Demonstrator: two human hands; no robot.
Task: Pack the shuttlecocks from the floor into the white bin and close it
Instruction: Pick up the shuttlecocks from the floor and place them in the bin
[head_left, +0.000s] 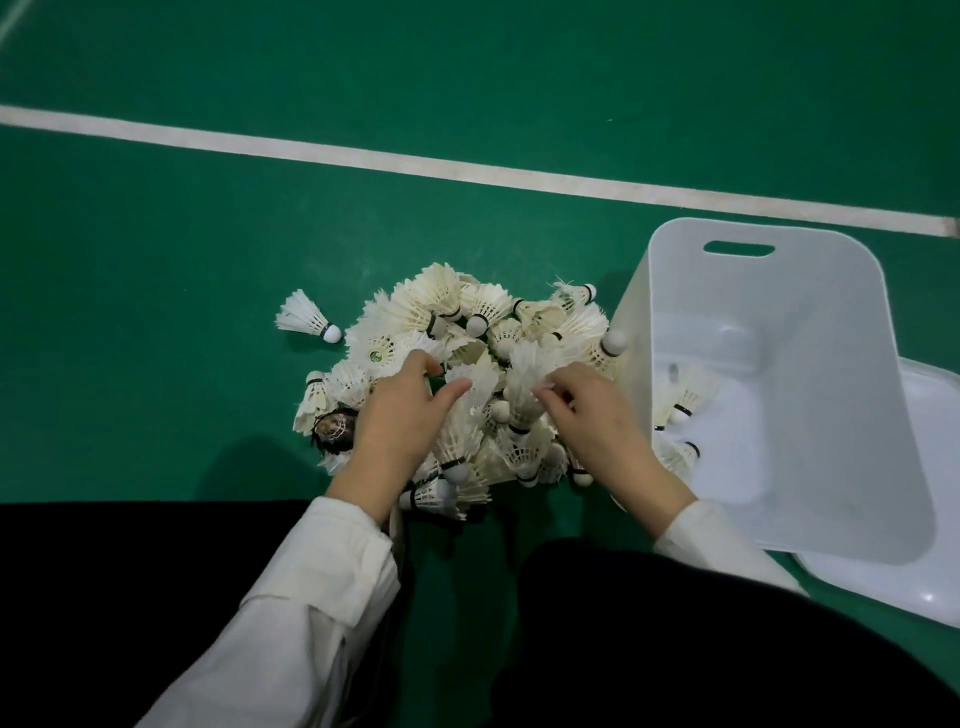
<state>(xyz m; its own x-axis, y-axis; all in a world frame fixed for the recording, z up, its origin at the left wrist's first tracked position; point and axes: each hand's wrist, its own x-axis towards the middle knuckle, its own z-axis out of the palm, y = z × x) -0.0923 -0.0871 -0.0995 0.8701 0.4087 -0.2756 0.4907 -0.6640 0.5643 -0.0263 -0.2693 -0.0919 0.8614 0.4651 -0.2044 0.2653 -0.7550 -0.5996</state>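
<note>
A heap of white feather shuttlecocks lies on the green floor in the middle of the view. My left hand rests on the heap's left side with its fingers curled around a shuttlecock. My right hand is on the right side, pinching the feathers of another shuttlecock. The white bin stands open just right of the heap, with a few shuttlecocks lying inside. One stray shuttlecock lies apart on the left.
The bin's white lid lies on the floor behind and under the bin's right side. A white court line crosses the floor beyond the heap. My dark trousers fill the bottom of the view.
</note>
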